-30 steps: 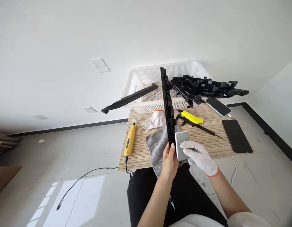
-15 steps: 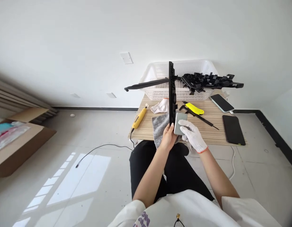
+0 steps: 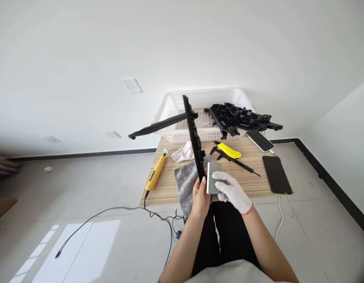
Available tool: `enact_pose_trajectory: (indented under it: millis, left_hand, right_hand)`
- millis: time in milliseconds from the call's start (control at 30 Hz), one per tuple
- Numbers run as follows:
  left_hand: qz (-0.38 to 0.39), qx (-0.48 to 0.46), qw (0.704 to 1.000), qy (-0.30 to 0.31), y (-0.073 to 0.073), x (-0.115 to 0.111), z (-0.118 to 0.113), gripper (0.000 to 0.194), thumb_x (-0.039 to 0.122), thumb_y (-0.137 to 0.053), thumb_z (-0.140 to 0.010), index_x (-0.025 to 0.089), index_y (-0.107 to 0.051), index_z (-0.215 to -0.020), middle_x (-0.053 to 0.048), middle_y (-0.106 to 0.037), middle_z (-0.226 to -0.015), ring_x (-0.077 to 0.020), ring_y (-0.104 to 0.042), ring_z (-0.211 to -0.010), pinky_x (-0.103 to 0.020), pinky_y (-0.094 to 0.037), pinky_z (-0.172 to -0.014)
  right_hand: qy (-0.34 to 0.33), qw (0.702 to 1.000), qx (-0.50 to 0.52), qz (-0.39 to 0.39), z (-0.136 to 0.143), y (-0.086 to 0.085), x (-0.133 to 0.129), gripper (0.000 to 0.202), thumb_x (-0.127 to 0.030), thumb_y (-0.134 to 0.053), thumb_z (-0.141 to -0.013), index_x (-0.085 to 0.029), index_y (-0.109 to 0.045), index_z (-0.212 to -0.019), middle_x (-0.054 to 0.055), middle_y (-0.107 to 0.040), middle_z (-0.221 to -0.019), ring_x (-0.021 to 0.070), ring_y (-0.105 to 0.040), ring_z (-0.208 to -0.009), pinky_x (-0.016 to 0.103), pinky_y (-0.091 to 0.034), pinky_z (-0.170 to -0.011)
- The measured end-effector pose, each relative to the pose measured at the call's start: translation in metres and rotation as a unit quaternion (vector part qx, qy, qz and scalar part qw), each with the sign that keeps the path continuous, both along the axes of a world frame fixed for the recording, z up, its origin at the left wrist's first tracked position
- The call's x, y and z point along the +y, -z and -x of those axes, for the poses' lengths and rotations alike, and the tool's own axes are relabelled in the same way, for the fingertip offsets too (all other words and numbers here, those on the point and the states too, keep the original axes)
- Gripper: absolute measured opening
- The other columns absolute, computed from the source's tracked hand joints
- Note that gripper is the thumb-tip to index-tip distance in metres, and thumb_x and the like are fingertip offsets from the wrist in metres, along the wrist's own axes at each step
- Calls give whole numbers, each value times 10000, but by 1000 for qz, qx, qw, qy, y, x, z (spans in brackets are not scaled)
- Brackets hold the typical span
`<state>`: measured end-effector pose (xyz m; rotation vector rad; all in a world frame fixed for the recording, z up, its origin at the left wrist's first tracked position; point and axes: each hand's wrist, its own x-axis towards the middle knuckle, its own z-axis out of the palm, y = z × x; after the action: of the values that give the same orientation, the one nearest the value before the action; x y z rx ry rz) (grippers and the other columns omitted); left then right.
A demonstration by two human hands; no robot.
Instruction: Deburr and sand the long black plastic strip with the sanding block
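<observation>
My bare left hand [image 3: 200, 198] is closed around the lower end of a long black plastic part [image 3: 193, 135], which stands upright and tilts slightly left. A thin black arm [image 3: 158, 126] sticks out leftward from near its top. In a white glove with an orange cuff, my right hand [image 3: 231, 192] grips a flat grey-green block with a white edge [image 3: 213, 177]. The block is beside the black part's lower end; I cannot tell whether they touch. Under my hands lies a grey cloth [image 3: 185, 184] at the table's front edge.
A white plastic basket [image 3: 170, 138] holds a pile of black plastic parts [image 3: 241, 118] jutting out rightward. On the wooden table [image 3: 167, 192] are a yellow corded rotary tool [image 3: 156, 173], a white glove [image 3: 183, 152], a black caliper [image 3: 241, 163], a yellow-handled tool [image 3: 229, 150] and two phones [image 3: 276, 175].
The view has swung right and upward, so the table sits lower and further left. The black part has gone from upright to leaning left. Both hands keep their holds.
</observation>
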<state>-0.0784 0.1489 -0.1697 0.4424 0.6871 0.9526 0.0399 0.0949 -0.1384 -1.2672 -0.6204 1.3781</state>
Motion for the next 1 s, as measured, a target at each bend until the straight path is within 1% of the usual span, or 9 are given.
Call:
enact_pose_trajectory:
  millis: [67,167,267,400,533,633,767,900,1000]
  left_hand:
    - [6,16,1000,22,4,0,6,346,380,-724,-846,243,-698,-1163,-54,-737,-1147,-193,-691,-1069,-273,-518,-914]
    - [0,30,999,42,7,1,11,330,389,-722,-846,251,-708,-1146,-50,-736,-1157,-192,-692,-1070,-277,-513,-938]
    - [-13,20,999,29,6,2,9,331,394,-738,-830,239,-718,-1122,-48,-749,-1114,-179,-698,-1042,-277,-510,-956]
    - [-16,3,1000,6,2,2,3,327,391,-782,-780,213,-733,-1050,-60,-759,-1071,-185,-700,-1026,-288,-521,-937]
    - [-17,-5,1000,-11,-1,0,2,297,387,-788,-768,202,-739,-995,-72,-757,-1087,-208,-686,-1077,-305,-521,-947]
    - [-18,-11,1000,-8,0,-1,2,286,370,-772,-787,211,-739,-1022,-74,-751,-1113,-203,-685,-1083,-296,-524,-938]
    - [-25,-34,999,6,1,1,1,301,357,-771,-789,217,-734,-1054,-69,-751,-1108,-184,-694,-1045,-287,-523,-928]
    - [-58,-60,996,17,4,4,0,298,352,-774,-781,209,-726,-1039,-73,-746,-1106,-176,-690,-1021,-276,-523,-894]
    - [-61,-76,995,23,5,5,-2,283,327,-770,-785,202,-721,-1034,-66,-746,-1084,-172,-686,-1003,-284,-528,-878]
  right_hand:
    - [-9,1000,7,8,-1,0,1,361,-317,-630,-806,-202,-607,-1147,-58,-573,-552,71,-467,-407,199,-345,-400]
    - [-12,1000,8,7,-1,0,1,346,-307,-619,-813,-200,-605,-1142,-61,-567,-530,75,-471,-410,197,-340,-404]
    - [-4,1000,1,-5,1,-1,1,339,-306,-633,-807,-204,-616,-1129,-63,-553,-524,75,-470,-421,194,-326,-406]
    - [11,1000,24,-17,4,-1,1,333,-322,-673,-783,-220,-631,-1098,-81,-503,-541,50,-413,-416,188,-281,-413]
    - [11,998,58,-36,6,4,1,352,-328,-710,-758,-234,-642,-1091,-61,-558,-654,31,-407,-431,188,-271,-424]
    - [12,997,62,-37,4,9,2,363,-341,-724,-750,-241,-648,-1091,-50,-590,-696,30,-416,-435,191,-280,-423]
    - [16,997,61,-33,1,13,4,413,-375,-750,-732,-251,-651,-1113,-42,-612,-715,35,-438,-448,187,-290,-423]
    - [29,997,35,-63,4,13,4,475,-408,-771,-703,-246,-651,-1132,-54,-597,-663,31,-392,-431,185,-265,-414]
    - [42,996,17,-79,6,11,2,507,-421,-766,-703,-241,-644,-1161,-47,-620,-676,27,-381,-417,185,-252,-408]
